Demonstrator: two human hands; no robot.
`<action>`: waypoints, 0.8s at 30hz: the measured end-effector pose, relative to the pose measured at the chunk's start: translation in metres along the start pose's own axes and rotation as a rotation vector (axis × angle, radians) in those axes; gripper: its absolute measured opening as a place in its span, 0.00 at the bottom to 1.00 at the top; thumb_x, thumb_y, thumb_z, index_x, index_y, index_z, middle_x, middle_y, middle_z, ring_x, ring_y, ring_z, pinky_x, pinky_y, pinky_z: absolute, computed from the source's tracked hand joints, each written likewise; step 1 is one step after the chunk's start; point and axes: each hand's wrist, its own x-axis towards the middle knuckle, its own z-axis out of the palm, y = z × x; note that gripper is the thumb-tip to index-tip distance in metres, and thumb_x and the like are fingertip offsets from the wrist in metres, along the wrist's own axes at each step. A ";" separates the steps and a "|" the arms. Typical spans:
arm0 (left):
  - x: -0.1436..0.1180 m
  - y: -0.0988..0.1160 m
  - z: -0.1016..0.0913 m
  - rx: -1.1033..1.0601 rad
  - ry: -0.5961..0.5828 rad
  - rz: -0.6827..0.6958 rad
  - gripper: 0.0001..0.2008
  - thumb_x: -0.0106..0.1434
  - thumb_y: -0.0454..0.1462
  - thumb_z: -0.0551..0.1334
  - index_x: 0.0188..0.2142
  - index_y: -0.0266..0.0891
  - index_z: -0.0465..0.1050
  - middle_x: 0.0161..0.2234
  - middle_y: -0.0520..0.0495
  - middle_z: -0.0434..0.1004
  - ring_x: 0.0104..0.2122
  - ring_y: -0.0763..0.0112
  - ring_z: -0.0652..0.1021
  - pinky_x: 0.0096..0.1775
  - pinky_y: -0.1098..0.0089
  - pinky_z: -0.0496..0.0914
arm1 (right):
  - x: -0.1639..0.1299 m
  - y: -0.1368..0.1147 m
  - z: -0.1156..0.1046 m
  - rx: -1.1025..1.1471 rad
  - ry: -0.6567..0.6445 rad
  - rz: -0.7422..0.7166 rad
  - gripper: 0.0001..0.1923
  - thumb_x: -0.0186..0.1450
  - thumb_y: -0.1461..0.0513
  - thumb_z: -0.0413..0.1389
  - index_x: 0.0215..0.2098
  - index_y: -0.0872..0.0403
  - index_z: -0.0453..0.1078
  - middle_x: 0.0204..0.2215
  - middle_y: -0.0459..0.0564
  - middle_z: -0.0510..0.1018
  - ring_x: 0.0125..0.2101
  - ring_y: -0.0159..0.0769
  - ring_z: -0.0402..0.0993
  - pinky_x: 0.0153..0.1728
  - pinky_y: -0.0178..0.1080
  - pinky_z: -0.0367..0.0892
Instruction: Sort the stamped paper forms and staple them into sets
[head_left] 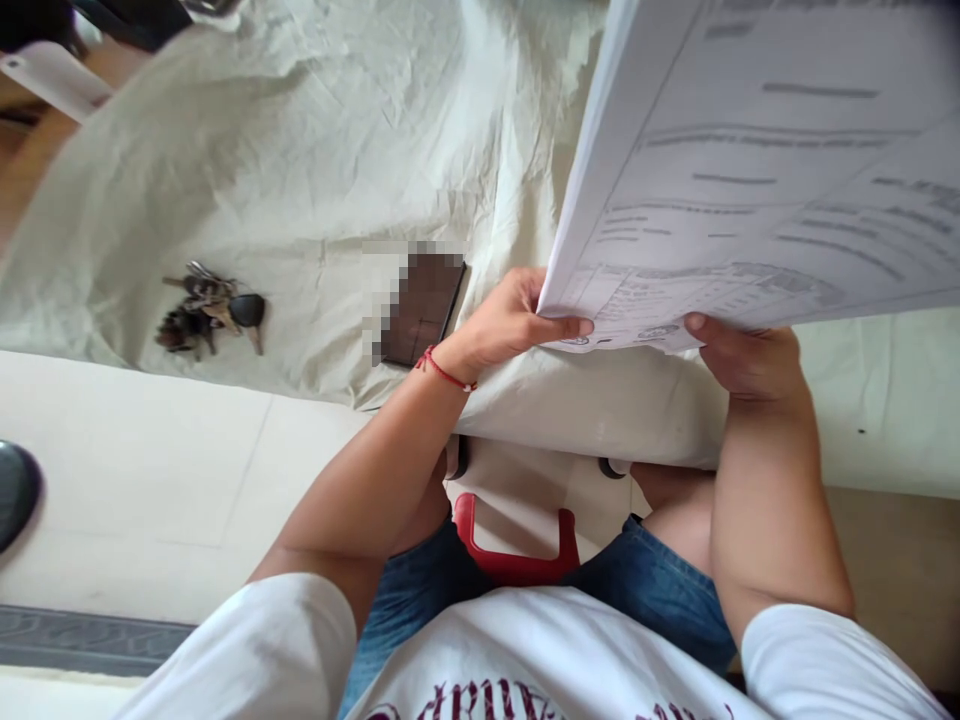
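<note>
We hold the papers (757, 170) up in the upper right of the frame. Our left hand (510, 325) and right hand (742, 355) pinch the bottom edge; the sheets reach up and away from our fingers.

This looks like a room at home, though I see only a small part of it. I sit on a red plastic stool (517, 560) at a table draped in a creased cream cloth (315, 160). A bunch of metal keys with a black fob (210, 310) lies left of centre, over pale glossy floor tiles (135, 470) at lower left.
</note>
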 end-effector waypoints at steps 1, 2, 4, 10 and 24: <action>0.000 -0.001 0.000 -0.013 -0.017 -0.004 0.25 0.58 0.48 0.84 0.50 0.42 0.83 0.49 0.43 0.87 0.61 0.39 0.84 0.63 0.41 0.80 | 0.000 0.000 0.001 0.002 0.005 0.007 0.34 0.56 0.45 0.83 0.59 0.33 0.84 0.59 0.41 0.89 0.72 0.55 0.77 0.80 0.61 0.69; 0.001 -0.001 0.000 -0.021 -0.039 -0.009 0.24 0.60 0.48 0.83 0.50 0.41 0.83 0.48 0.43 0.87 0.61 0.39 0.83 0.64 0.40 0.80 | 0.000 -0.001 0.003 0.005 -0.004 0.011 0.36 0.57 0.45 0.83 0.61 0.33 0.83 0.59 0.41 0.89 0.73 0.55 0.77 0.81 0.62 0.68; 0.002 -0.002 0.002 -0.017 -0.068 -0.019 0.24 0.59 0.48 0.84 0.48 0.41 0.84 0.47 0.42 0.87 0.62 0.39 0.83 0.64 0.41 0.80 | 0.000 -0.001 0.006 0.012 -0.036 0.003 0.38 0.59 0.46 0.82 0.65 0.32 0.80 0.60 0.40 0.88 0.74 0.53 0.76 0.81 0.62 0.68; -0.001 0.004 0.012 -0.097 -0.004 -0.072 0.26 0.60 0.53 0.83 0.51 0.43 0.85 0.50 0.40 0.88 0.61 0.39 0.84 0.64 0.42 0.80 | 0.000 -0.001 0.013 0.071 -0.027 -0.032 0.27 0.61 0.47 0.81 0.56 0.33 0.84 0.62 0.40 0.87 0.73 0.51 0.76 0.79 0.57 0.70; -0.005 0.015 0.016 -0.102 0.052 -0.150 0.31 0.67 0.63 0.76 0.54 0.42 0.85 0.46 0.39 0.90 0.60 0.38 0.85 0.61 0.44 0.83 | -0.004 -0.016 0.016 0.161 -0.087 -0.009 0.29 0.59 0.53 0.83 0.56 0.35 0.84 0.66 0.41 0.86 0.73 0.52 0.78 0.76 0.59 0.75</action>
